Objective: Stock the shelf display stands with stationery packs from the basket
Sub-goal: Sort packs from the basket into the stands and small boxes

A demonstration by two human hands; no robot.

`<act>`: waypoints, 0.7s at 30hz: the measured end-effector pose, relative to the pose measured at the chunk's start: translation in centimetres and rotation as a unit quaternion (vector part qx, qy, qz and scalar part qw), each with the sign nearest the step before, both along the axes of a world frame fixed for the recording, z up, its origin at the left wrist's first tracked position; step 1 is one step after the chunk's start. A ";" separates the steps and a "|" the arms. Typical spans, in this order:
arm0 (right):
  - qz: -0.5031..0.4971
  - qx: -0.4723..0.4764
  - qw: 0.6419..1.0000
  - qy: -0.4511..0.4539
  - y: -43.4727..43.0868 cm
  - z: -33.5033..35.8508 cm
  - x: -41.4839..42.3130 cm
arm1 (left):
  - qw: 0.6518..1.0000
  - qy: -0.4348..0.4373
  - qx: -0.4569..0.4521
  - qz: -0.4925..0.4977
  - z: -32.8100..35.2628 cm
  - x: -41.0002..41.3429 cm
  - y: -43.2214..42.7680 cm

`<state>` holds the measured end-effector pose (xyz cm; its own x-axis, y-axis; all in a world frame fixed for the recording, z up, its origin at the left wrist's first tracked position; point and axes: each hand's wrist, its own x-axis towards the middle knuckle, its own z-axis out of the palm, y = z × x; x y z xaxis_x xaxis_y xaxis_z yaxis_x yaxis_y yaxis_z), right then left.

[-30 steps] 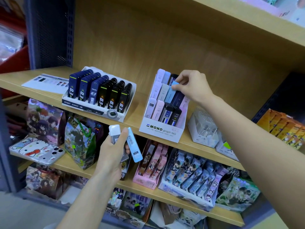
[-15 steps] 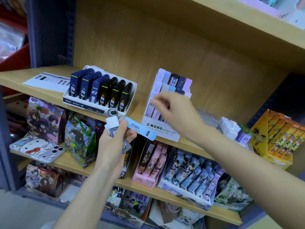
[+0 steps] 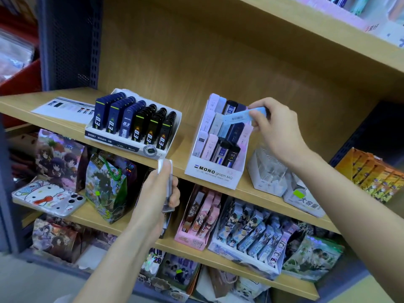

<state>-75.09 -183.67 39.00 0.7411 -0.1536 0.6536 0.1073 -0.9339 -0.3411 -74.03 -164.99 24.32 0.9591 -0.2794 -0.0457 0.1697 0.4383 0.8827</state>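
Observation:
A white MONO display stand (image 3: 213, 171) sits on the middle wooden shelf, its tiers filled with pastel and dark lead packs. My right hand (image 3: 276, 127) pinches a light blue pack (image 3: 239, 116) by its right end and holds it flat over the stand's upper tiers. Lower left, in front of the shelf edge, my left hand (image 3: 158, 193) grips a small stack of packs (image 3: 168, 184), white and grey, held upright. No basket shows in this view.
Left of the stand is a white tray of dark blue and black lead cases (image 3: 133, 124), with a printed leaflet (image 3: 63, 108) beside it. Clear plastic boxes (image 3: 267, 173) stand right of the stand. Lower shelves hold cartoon gift bags and card packs. An upper shelf (image 3: 328, 33) overhangs.
My right hand took the light blue pack from my left hand and lifted it up over the stand. My left hand keeps the remaining packs, now held more upright.

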 end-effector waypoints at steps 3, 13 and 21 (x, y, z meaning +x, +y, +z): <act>-0.025 -0.092 0.995 0.036 -1.2 0.3 1.7 | 0.998 0.038 -0.031 -0.036 0.2 -0.1 -0.2; -0.014 -0.130 0.986 0.105 -0.7 0.8 5.5 | 0.999 -0.041 -0.011 -0.004 0.1 -0.5 -0.2; 0.013 -0.090 0.984 0.154 -1.1 0.9 6.1 | 0.996 -0.082 0.022 0.000 0.3 -0.7 0.1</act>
<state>-68.98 -184.75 39.94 0.9105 -0.0340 0.4120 0.0495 -0.9805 -0.1904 -74.70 -164.86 24.61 0.9544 -0.2812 0.1003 0.0211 0.3987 0.9169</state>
